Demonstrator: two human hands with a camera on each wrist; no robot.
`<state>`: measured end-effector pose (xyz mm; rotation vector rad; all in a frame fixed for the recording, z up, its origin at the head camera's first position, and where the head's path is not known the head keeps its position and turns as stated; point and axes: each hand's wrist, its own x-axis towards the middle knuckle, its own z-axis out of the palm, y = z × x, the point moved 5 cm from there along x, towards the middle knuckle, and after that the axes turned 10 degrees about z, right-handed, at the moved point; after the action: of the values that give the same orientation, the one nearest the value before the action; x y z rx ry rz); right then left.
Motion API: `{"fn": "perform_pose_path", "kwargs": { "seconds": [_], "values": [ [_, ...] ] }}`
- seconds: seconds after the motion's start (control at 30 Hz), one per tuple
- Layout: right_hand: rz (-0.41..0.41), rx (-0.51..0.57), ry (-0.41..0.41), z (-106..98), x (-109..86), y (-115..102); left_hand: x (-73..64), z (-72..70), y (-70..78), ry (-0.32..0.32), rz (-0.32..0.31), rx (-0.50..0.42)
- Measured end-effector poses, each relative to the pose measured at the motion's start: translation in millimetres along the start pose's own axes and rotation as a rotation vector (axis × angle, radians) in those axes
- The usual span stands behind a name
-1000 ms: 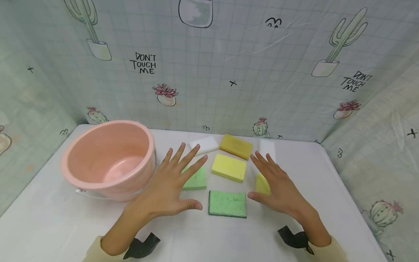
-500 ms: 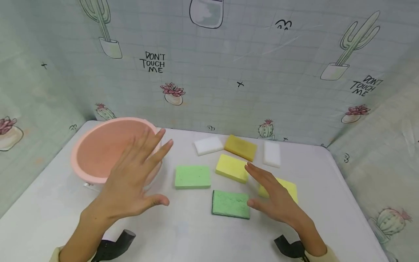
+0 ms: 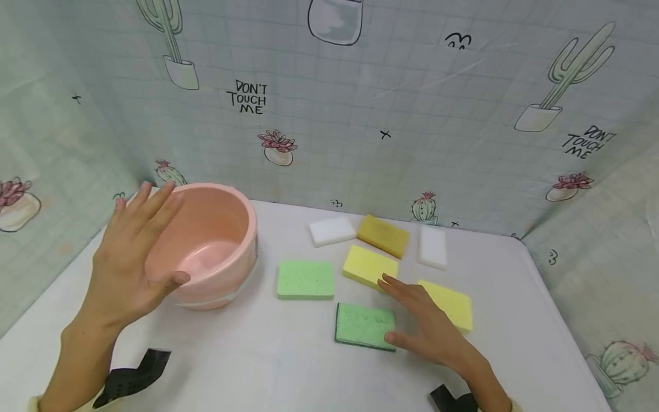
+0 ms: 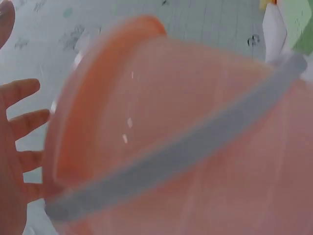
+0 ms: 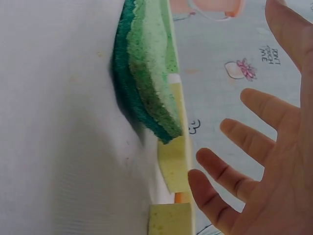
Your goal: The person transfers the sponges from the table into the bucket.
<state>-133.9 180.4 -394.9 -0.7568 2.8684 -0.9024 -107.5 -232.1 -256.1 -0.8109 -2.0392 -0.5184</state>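
Leftward moved my left hand (image 3: 120,263), beside the pink bucket (image 3: 229,279); right hand (image 3: 429,323) near the green scouring sponge (image 3: 364,326); both spread.

The left wrist view cuts off the pink bucket (image 4: 195,93) and blurs its grey handle (image 4: 186,149).

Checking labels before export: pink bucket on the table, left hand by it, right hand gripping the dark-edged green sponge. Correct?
No: the right hand isn't gripping the dark-edged green sponge; the right wrist view shows the hand open, apart from it. The pink bucket is on the table, left hand by it.
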Motion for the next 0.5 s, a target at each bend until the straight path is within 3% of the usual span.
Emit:
{"fn": "perform_pose_path", "kwargs": {
  "seconds": [0.2, 0.3, 0.5],
  "values": [
    [0.044, -0.005, 0.032, 8, -2.6, 4, -25.5, -3.8, -32.6, 0.075, -0.112, -0.074],
    [0.046, 0.005, 0.034, 10, -2.6, 3, -33.1, -1.4, -42.7, 0.114, -0.131, -0.141],
    [0.019, 0.09, -0.005, 15, -3.3, 4, -57.5, -1.7, -66.4, 0.147, -0.309, -0.26]
  ]
}}
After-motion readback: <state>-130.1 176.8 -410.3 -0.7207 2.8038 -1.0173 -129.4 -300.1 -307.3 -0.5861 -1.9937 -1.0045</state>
